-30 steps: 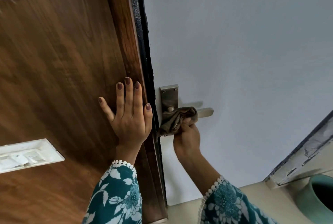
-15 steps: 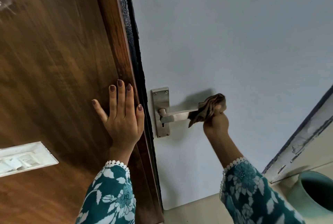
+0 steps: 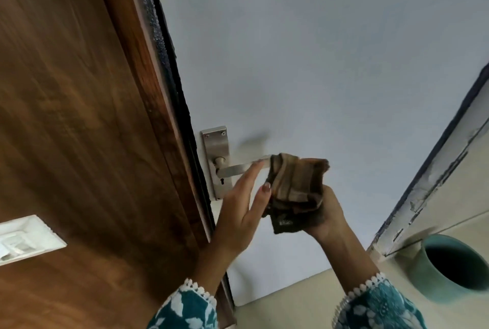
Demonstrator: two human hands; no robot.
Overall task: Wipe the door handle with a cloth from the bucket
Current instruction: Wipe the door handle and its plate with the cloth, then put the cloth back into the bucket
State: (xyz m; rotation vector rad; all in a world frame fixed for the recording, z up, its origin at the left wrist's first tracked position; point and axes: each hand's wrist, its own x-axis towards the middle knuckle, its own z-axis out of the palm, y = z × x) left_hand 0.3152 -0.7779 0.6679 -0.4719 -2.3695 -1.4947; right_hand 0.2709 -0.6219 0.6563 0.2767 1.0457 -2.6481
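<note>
A steel lever door handle point(image 3: 238, 169) on its back plate point(image 3: 215, 147) is mounted on the pale grey door face point(image 3: 304, 64). My right hand point(image 3: 326, 213) holds a folded brown striped cloth point(image 3: 293, 188) just off the lever's free end, hiding the tip. My left hand point(image 3: 242, 204) is raised in front of the handle with fingers spread, its fingertips at the cloth's left edge. I cannot tell whether it grips the cloth. The teal bucket point(image 3: 449, 267) stands on the floor at lower right.
A brown wooden panel point(image 3: 79, 116) fills the left side, with a white switch plate point(image 3: 23, 240) on it. A pale door frame point(image 3: 436, 169) with chipped paint runs up the right. Beige floor point(image 3: 304, 299) lies below the door.
My left hand left the wooden panel and moved right to the cloth. My right hand drew the cloth off the lever's end and lowered slightly.
</note>
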